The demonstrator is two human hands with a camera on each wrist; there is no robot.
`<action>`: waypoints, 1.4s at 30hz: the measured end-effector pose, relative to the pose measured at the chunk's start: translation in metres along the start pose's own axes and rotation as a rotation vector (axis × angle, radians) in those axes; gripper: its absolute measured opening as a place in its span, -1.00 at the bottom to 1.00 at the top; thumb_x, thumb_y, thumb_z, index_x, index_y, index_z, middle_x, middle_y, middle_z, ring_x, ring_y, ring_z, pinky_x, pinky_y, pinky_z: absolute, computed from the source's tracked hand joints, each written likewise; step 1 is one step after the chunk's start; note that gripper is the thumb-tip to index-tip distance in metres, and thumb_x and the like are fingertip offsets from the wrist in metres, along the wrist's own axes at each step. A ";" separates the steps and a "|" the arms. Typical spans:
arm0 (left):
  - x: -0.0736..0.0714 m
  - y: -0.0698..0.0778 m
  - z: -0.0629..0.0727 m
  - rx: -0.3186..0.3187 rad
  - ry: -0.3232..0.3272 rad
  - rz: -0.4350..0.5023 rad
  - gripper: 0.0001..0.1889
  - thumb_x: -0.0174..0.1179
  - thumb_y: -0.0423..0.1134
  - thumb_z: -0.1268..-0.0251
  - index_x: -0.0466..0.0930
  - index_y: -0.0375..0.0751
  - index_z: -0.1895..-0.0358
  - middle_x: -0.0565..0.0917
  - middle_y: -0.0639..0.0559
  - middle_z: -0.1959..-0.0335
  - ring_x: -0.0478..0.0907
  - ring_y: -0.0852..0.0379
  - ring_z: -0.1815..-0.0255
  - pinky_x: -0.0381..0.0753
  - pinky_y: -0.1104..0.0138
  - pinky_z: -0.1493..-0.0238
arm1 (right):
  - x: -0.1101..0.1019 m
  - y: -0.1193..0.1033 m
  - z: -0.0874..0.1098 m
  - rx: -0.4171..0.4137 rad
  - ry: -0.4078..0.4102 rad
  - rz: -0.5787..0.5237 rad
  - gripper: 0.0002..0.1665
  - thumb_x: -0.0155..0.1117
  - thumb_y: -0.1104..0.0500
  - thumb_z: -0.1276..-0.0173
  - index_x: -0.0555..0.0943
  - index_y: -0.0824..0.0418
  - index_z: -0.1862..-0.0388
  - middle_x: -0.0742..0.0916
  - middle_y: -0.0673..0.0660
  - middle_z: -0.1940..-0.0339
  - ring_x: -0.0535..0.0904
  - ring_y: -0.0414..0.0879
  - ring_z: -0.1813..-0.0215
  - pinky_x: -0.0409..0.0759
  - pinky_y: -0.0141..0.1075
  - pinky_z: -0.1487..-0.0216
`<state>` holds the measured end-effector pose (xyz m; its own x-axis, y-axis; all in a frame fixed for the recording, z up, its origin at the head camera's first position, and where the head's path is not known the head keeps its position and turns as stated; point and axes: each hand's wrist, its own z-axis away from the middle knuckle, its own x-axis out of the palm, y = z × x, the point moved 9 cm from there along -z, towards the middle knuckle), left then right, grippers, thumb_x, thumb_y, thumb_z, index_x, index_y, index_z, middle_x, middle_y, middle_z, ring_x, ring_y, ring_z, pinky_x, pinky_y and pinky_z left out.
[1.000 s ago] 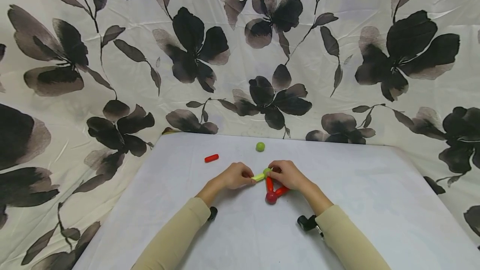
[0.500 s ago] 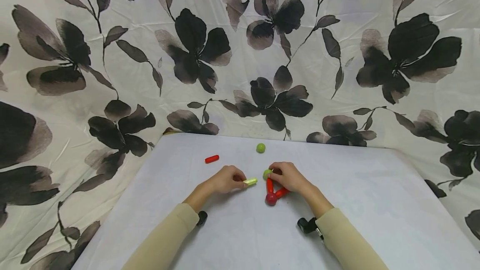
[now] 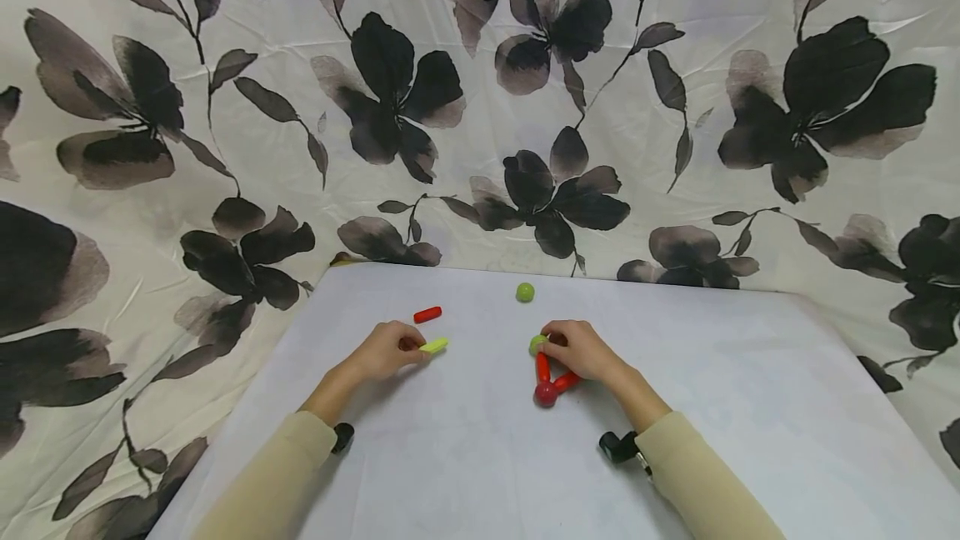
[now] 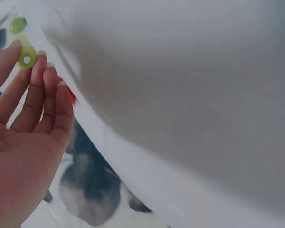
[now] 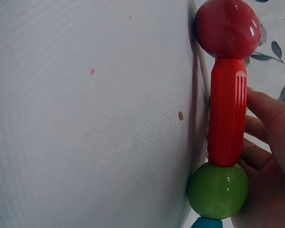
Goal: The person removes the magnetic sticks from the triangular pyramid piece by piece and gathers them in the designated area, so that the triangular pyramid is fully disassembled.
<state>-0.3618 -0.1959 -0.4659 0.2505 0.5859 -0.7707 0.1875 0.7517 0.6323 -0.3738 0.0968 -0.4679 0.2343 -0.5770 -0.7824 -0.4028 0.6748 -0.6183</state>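
Note:
My left hand [image 3: 386, 350] pinches a yellow-green toy building rod [image 3: 434, 346] between thumb and fingertips, at the left of the table. In the left wrist view, the end of this rod [image 4: 27, 60] shows a pale round centre. My right hand [image 3: 583, 350] holds a joined piece of balls and rods, its fingers at a green ball [image 3: 537, 344]. Two red rods [image 3: 543, 368] spread from a red ball [image 3: 546, 394] nearest the person. The right wrist view shows another green ball [image 5: 217, 191] on the far end of one red rod [image 5: 227, 111], with a blue end [image 5: 206, 223] beyond it.
A loose red rod [image 3: 427, 315] lies just beyond the left hand. A loose green ball [image 3: 525, 292] rests near the back edge of the white table [image 3: 465, 457]. Behind the table hangs a flower-patterned cloth [image 3: 465, 148].
My left hand has drawn the yellow-green rod away from the green ball and carried it left, close to the loose red rod. My right hand and the joined piece have stayed in place.

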 end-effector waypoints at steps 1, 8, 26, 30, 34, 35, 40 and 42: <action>-0.004 -0.005 0.001 -0.013 0.005 -0.005 -0.80 0.41 -0.26 -0.30 0.74 -0.28 0.09 0.65 0.03 0.30 0.51 0.09 0.25 0.54 0.27 0.19 | 0.000 0.000 0.000 0.000 0.000 0.001 -0.75 0.33 0.19 -0.46 0.70 0.28 -0.03 0.74 0.09 0.21 0.56 -0.06 0.15 0.56 -0.13 -0.03; -0.023 -0.038 0.002 -0.075 0.034 -0.051 -0.80 0.40 -0.25 -0.31 0.74 -0.30 0.11 0.64 -0.01 0.31 0.50 0.07 0.24 0.50 0.27 0.18 | -0.001 0.000 0.000 -0.004 0.004 -0.002 -0.75 0.33 0.18 -0.46 0.70 0.28 -0.02 0.72 0.09 0.22 0.54 -0.05 0.16 0.55 -0.14 0.00; -0.038 -0.055 0.000 -0.039 0.066 -0.076 -0.78 0.46 -0.31 -0.20 0.69 -0.36 0.17 0.58 0.02 0.41 0.46 0.10 0.31 0.45 0.26 0.19 | 0.001 0.002 -0.001 -0.013 -0.003 0.007 -0.73 0.33 0.16 -0.45 0.70 0.28 -0.04 0.72 0.08 0.23 0.54 -0.07 0.17 0.55 -0.15 0.02; -0.039 -0.054 0.001 -0.028 0.058 -0.072 -0.74 0.47 -0.29 -0.19 0.67 -0.36 0.15 0.57 0.02 0.40 0.47 0.10 0.30 0.44 0.25 0.18 | 0.000 0.004 -0.002 -0.007 0.000 0.005 -0.71 0.33 0.15 -0.46 0.70 0.26 -0.06 0.73 0.08 0.20 0.55 -0.06 0.15 0.56 -0.14 -0.01; -0.043 -0.053 0.006 -0.043 0.053 -0.070 -0.69 0.47 -0.25 -0.20 0.66 -0.35 0.09 0.59 0.01 0.36 0.52 0.07 0.25 0.49 0.24 0.18 | -0.002 0.007 0.001 -0.003 -0.013 0.002 -0.68 0.32 0.10 -0.47 0.69 0.27 -0.07 0.72 0.07 0.22 0.55 -0.07 0.16 0.56 -0.17 0.02; -0.044 -0.052 0.008 -0.048 0.053 -0.068 -0.68 0.47 -0.25 -0.20 0.66 -0.36 0.07 0.60 0.00 0.34 0.53 0.05 0.24 0.49 0.25 0.18 | -0.003 0.007 0.002 -0.005 -0.014 0.004 -0.67 0.32 0.09 -0.47 0.69 0.28 -0.07 0.71 0.07 0.23 0.55 -0.08 0.17 0.56 -0.18 0.03; -0.050 -0.041 0.017 -0.043 0.063 -0.062 -0.63 0.45 -0.25 -0.24 0.63 -0.39 -0.02 0.60 -0.05 0.27 0.54 0.00 0.19 0.52 0.26 0.20 | -0.013 0.007 0.013 -0.011 -0.008 0.011 -0.67 0.33 0.12 -0.46 0.69 0.34 -0.04 0.70 0.06 0.29 0.55 -0.08 0.21 0.56 -0.21 0.10; -0.049 -0.030 0.018 -0.009 0.068 -0.060 -0.64 0.44 -0.26 -0.25 0.63 -0.40 -0.03 0.62 -0.08 0.25 0.54 -0.01 0.18 0.54 0.24 0.18 | -0.017 0.009 0.018 -0.006 -0.003 0.008 -0.68 0.35 0.14 -0.45 0.70 0.36 -0.02 0.70 0.05 0.30 0.55 -0.09 0.22 0.56 -0.22 0.12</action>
<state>-0.3624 -0.2522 -0.4456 0.1739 0.5585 -0.8111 0.1918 0.7886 0.5842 -0.3657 0.1207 -0.4612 0.2336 -0.5701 -0.7877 -0.4096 0.6770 -0.6115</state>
